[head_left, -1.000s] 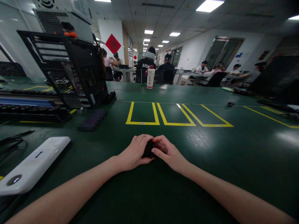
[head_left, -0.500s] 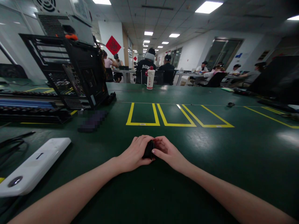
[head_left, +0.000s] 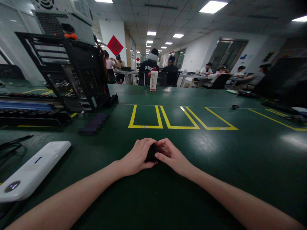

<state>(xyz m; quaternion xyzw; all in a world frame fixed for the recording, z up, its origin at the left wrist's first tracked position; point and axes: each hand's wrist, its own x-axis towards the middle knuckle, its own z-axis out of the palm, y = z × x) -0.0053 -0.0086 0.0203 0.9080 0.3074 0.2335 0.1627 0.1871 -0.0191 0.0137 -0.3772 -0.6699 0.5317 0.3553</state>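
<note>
A small black object (head_left: 151,154) sits between my two hands, low over the green table (head_left: 153,198); its kind cannot be made out. My left hand (head_left: 139,156) is wrapped over its left side, thumb along the near edge and fingers across the top. On the other side, my right hand (head_left: 171,156) has its thumb and bent fingers at the object's right edge. The palms and fingers hide much of it.
To the left are a white device (head_left: 35,169), black cables (head_left: 11,147), a blurred dark flat item (head_left: 93,124) and an open computer case (head_left: 69,70). Yellow tape outlines (head_left: 146,127) mark the table ahead. A white bottle (head_left: 153,80) stands beyond; people sit in the background.
The whole view has shifted very slightly. Both hands stay around the black object, with almost no change in their grip.
</note>
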